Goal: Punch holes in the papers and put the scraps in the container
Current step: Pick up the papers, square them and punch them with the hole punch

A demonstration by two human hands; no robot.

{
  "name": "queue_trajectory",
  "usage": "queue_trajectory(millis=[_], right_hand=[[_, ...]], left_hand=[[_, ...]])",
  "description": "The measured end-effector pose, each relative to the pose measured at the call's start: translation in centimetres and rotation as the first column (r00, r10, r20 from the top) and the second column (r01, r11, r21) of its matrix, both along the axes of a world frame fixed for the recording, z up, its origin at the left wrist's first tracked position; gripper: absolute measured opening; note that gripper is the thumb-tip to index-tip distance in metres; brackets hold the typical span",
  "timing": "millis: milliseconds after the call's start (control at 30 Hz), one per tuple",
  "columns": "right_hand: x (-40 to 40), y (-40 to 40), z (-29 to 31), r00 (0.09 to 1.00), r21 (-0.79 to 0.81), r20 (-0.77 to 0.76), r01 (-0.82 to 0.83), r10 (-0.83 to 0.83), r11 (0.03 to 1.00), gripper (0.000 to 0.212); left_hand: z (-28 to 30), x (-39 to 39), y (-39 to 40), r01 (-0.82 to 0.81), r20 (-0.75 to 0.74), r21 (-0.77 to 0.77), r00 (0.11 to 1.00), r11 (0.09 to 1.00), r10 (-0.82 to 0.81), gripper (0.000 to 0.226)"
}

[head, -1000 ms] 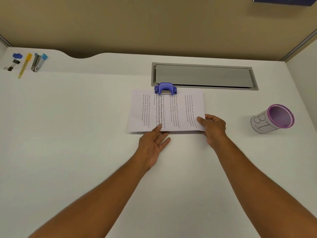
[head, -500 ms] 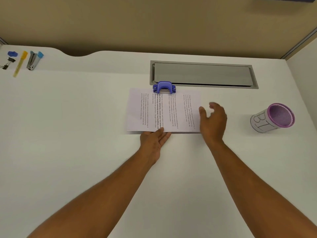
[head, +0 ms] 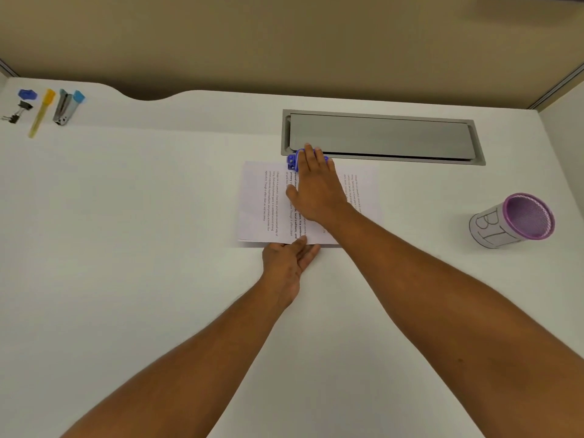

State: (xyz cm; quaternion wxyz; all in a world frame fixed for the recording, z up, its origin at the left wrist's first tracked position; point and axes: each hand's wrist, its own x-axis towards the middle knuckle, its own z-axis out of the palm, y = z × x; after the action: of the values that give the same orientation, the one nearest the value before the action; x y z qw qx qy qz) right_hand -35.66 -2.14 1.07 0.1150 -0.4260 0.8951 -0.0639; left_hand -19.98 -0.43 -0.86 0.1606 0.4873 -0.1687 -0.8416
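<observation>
A printed sheet of paper (head: 262, 203) lies flat at the middle of the white desk (head: 126, 248), its far edge slid into a small blue hole punch (head: 291, 162). My right hand (head: 316, 184) rests palm down over the paper with its fingers lying on top of the punch, hiding most of it. My left hand (head: 289, 262) is flat at the paper's near edge, fingertips touching the sheet. A purple mesh cup (head: 515, 221) wrapped in paper marked "BT" stands at the right, apart from both hands.
A grey metal cable hatch (head: 382, 137) is set into the desk just behind the punch. At the far left corner lie a stapler (head: 64, 107), a yellow pen (head: 41, 113), a black binder clip (head: 17, 112) and a small blue object (head: 27, 94). A beige partition wall runs behind.
My right hand left the paper's right corner, rose, and moved left and forward onto the hole punch. My left hand stayed at the near edge.
</observation>
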Motion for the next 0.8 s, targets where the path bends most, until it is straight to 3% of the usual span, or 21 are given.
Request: queue_trajectory(millis=[233,567,800], right_hand=[[-0.1,-0.5,-0.2,0.999,0.021,0.034,0.035,-0.035,0.999,0.078],[-1.6,-1.4,0.5,0.999,0.17,0.023,-0.026,0.022,0.985,0.076],[-3.3,-1.8,1.1,0.995,0.207,0.075,-0.073,0.059,0.976,0.061]], left_hand=[[-0.1,0.0,0.2,0.003,0.003,-0.027,1.0,1.0,-0.003,0.055],[0.2,-0.1,0.3,0.005,0.007,-0.036,1.0,0.999,-0.005,0.051],[-0.1,-0.1,0.3,-0.003,0.011,-0.034,1.0,0.999,0.004,0.053]])
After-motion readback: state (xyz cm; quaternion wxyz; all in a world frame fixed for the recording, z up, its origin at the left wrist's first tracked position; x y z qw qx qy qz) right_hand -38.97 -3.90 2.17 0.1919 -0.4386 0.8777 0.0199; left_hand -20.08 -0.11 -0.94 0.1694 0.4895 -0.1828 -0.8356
